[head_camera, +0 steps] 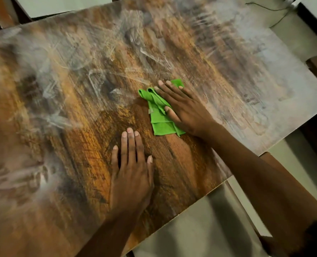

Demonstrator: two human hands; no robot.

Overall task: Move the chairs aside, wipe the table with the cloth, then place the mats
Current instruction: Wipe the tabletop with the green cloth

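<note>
Worn wooden table carries a folded green cloth near centre. Pale smears cover its surface from 9 to 2 o'clock.

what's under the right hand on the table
The right hand presses flat on a folded green cloth, which lies on the wooden table. The cloth's middle and the table beneath it are covered; only its edges show.

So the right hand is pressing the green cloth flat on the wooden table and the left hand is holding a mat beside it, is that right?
Not quite. The head view shows the left hand holding nothing; it rests flat, fingers straight, on the bare worn wooden table. The rest stands: the right hand presses the folded green cloth flat.
</note>
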